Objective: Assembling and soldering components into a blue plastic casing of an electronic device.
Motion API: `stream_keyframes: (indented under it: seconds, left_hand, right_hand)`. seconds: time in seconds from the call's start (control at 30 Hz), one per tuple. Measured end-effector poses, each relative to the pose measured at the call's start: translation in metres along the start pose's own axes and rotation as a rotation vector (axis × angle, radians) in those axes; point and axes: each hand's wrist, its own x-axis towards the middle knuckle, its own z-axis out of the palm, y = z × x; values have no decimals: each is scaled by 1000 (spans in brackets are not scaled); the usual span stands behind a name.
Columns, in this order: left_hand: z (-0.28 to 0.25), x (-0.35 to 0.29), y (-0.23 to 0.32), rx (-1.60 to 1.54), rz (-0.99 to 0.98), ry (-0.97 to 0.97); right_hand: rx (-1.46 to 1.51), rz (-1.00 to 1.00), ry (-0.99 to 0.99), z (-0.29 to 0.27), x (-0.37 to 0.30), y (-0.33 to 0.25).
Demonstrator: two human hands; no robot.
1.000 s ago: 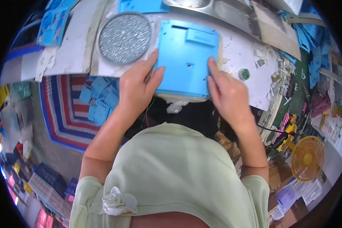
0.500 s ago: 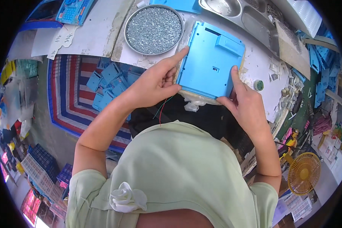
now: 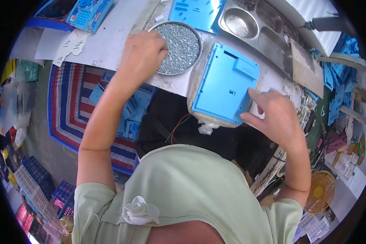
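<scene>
A blue plastic casing (image 3: 219,89) lies on a clear-wrapped pad (image 3: 194,91) at the table's near edge. My right hand (image 3: 274,112) grips its right side, thumb at the lower corner and index finger further up the edge. Small silvery screws (image 3: 182,46) fill a round metal dish (image 3: 200,42) left of the casing. Over the dish's left side is my left hand (image 3: 143,53), fingers curled together. Whatever is between its fingertips, if anything, is hidden.
Behind the casing are a blue panel (image 3: 197,15) and a compartmented metal tray (image 3: 252,42). A striped bin (image 3: 65,101) below on the left holds several blue casings (image 3: 135,116). Red and green wires (image 3: 177,128) hang near my lap. A yellow fan (image 3: 319,191) stands lower right.
My left hand has left the casing's left edge and moved up and left to the screw dish. My right hand stays at the casing's right side. The whole view has shifted slightly.
</scene>
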Motion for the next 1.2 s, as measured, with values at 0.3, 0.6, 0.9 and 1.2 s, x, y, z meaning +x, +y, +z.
stream_keyframes:
  seconds: [0.3, 0.6, 0.9, 1.2]
  left_hand:
    - [18, -9, 7, 84, -4, 109]
    - [-3, -6, 9, -227, 23, 116]
    - [7, -2, 58, -675, -281, 15]
    - [15, 9, 68, -734, -209, 40]
  right_hand:
    - [-232, -468, 432, 41, 188, -24]
    - [-87, -379, 259, 34, 214, -24]
    - [259, -381, 370, 17, 207, -6]
    - [484, -135, 509, 11, 82, 66]
